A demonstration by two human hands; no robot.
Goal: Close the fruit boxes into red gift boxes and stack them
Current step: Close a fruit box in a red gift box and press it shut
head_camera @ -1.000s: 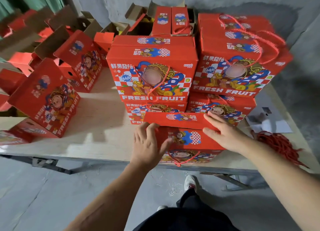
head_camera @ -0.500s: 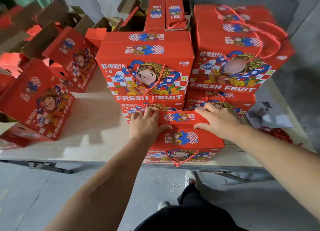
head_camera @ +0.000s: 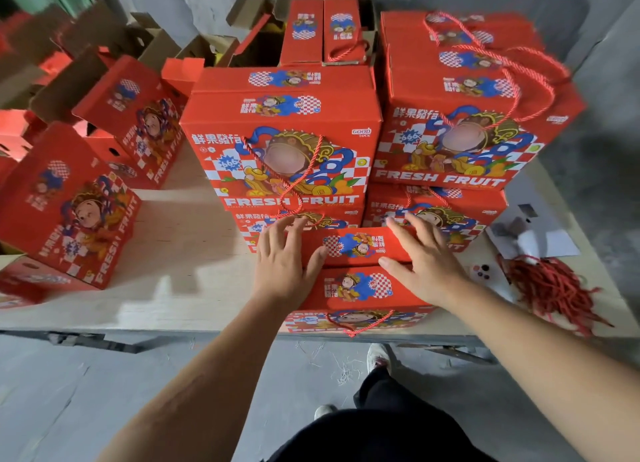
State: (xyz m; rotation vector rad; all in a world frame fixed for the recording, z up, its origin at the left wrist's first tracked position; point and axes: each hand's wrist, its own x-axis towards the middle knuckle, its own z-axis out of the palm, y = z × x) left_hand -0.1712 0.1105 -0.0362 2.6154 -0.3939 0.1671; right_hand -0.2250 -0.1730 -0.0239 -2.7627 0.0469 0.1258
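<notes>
Both hands have slid from the flap's edge onto the lid since the earlier frame. At lower centre, the left hand and right hand lie flat with fingers spread, pressing the top flaps of the gift box down, likely to seat them shut. That box sits at the near edge of the surface, just before the stacked boxes. Loose red cords lie at right.

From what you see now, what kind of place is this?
Probably a fruit packing workroom: stacked red gift boxes on a plain table, open unfolded boxes behind, a pile of red cord handles.
</notes>
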